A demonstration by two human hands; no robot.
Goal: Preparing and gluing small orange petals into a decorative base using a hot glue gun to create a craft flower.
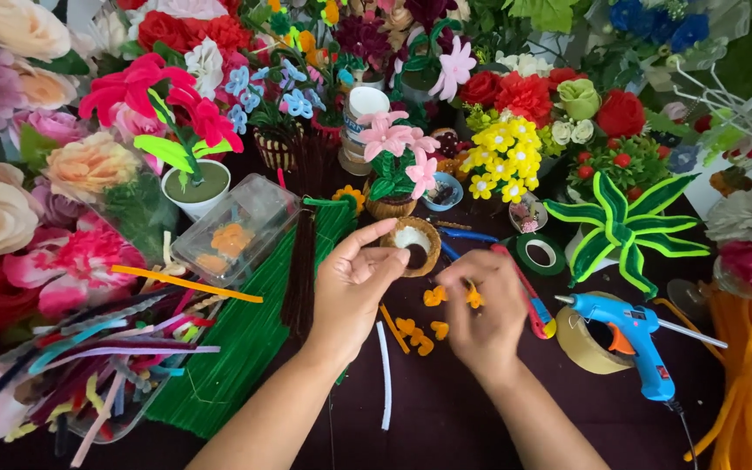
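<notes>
We are pinching an orange pipe-cleaner petal (473,298) in our right hand (486,306), its grip closed; our left hand (354,283) is hovering half-open, empty, above loose petals (419,333) on the tabletop (446,409), near a small basket (414,245).

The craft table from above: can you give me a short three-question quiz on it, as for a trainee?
1. True or false: the blue glue gun lies beside the right hand.
2. What does the left hand touch? A) a small woven basket B) scissors C) the tape roll
3. What colour are the small petal pieces lying between the hands?

Key: 1 true; 2 A; 3 orange.
</notes>
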